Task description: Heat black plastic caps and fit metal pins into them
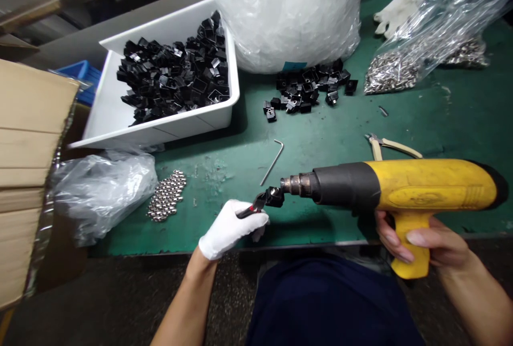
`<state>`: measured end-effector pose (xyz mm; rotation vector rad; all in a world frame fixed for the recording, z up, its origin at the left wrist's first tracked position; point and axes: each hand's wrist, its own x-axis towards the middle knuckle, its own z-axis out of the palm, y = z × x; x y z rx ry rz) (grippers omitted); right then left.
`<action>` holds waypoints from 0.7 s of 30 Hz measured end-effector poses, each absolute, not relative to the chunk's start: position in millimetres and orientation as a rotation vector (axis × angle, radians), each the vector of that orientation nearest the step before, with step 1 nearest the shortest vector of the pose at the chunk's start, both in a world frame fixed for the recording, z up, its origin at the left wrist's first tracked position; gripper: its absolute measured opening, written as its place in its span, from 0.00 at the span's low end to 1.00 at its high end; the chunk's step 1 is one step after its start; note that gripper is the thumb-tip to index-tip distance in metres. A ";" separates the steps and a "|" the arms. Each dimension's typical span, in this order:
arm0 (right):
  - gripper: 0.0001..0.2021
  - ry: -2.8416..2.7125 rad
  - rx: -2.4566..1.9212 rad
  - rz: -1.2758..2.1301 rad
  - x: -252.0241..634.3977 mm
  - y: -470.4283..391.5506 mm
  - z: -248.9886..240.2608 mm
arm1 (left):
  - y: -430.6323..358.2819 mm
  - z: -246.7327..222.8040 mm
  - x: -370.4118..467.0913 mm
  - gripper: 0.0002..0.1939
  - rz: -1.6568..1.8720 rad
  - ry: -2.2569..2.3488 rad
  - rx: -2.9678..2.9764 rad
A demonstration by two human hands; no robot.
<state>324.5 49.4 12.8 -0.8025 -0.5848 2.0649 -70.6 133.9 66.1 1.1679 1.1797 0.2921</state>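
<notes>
left hand [230,228] in a white glove, low at the front edge of the green table [340,138], fingers pressed together around small pliers [252,208] with a red and black handle. pinched in the tip of those pliers: a small black plastic part [274,195], just up and to the right of the glove, not touching the glove itself. touching that part from the right: the metal nozzle of a yellow heat gun [401,188]. right hand [420,242] bare, wrapped tight around the gun's handle, one finger across the front of the handle.

just behind the part, flat on the table: a bent hex key [273,162]. left of the glove: a heap of small shiny metal pieces [167,196], next to a crumpled clear bag [102,191]. far left: a brown cardboard box [28,164]. behind: a white bin [168,122] full of black plastic parts, and a loose pile of the same black parts [308,92] in front of a big clear bag [284,9]. right side: cutters with pale handles [390,146], a bag of metal screws [425,52], and a spare white glove [395,12].
</notes>
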 end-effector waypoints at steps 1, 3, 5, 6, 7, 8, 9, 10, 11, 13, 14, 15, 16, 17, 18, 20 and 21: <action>0.21 -0.585 -0.806 2.069 324.6 49.6 12.3 | 134.1 66.7 -70.2 0.16 0.289 1.178 1.173; 0.21 -0.593 -0.815 2.073 324.9 50.0 11.3 | 135.0 68.3 -69.1 0.17 0.281 1.171 1.190; 0.22 -0.606 -0.818 2.071 325.2 50.4 10.4 | 136.1 69.9 -67.8 0.19 0.270 1.162 1.209; 0.22 -0.612 -0.820 2.069 325.4 50.5 10.1 | 136.7 70.5 -67.3 0.19 0.266 1.160 1.217; 0.22 -0.619 -0.816 2.066 325.6 50.6 9.8 | 137.2 71.0 -66.8 0.19 0.263 1.158 1.224; 0.22 -0.625 -0.809 2.064 325.8 50.5 9.7 | 137.7 71.5 -66.5 0.19 0.261 1.158 1.231; 0.22 -0.627 -0.805 2.065 326.0 50.4 9.5 | 138.2 71.8 -66.3 0.20 0.260 1.160 1.240; 0.22 -0.626 -0.802 2.068 326.2 50.3 9.4 | 138.7 72.1 -66.2 0.20 0.257 1.162 1.250; 0.22 -0.622 -0.798 2.070 326.2 50.1 9.3 | 139.2 72.3 -66.2 0.20 0.255 1.164 1.260; 0.22 -0.612 -0.788 2.070 326.0 49.7 9.4 | 139.8 72.7 -66.3 0.19 0.252 1.168 1.273; 0.22 -0.606 -0.780 2.069 325.6 49.5 9.7 | 139.7 72.8 -66.4 0.19 0.251 1.171 1.274; 0.22 -0.599 -0.774 2.069 325.1 49.4 10.0 | 139.2 72.7 -66.3 0.19 0.247 1.177 1.270; 0.22 -0.586 -0.771 2.070 324.5 49.2 10.5 | 137.9 72.5 -65.9 0.19 0.245 1.187 1.265; 0.22 -0.570 -0.768 2.073 323.7 49.1 11.0 | 135.8 72.1 -65.3 0.19 0.246 1.203 1.265; 0.21 -0.554 -0.769 2.074 322.9 49.0 11.5 | 132.8 71.4 -64.4 0.19 0.255 1.229 1.273; 0.21 -0.526 -0.763 2.066 321.3 48.5 11.9 | 124.7 69.0 -61.6 0.19 0.322 1.310 1.321; 0.21 -0.522 -0.754 2.057 320.8 48.1 11.7 | 120.0 67.1 -59.7 0.19 0.380 1.364 1.361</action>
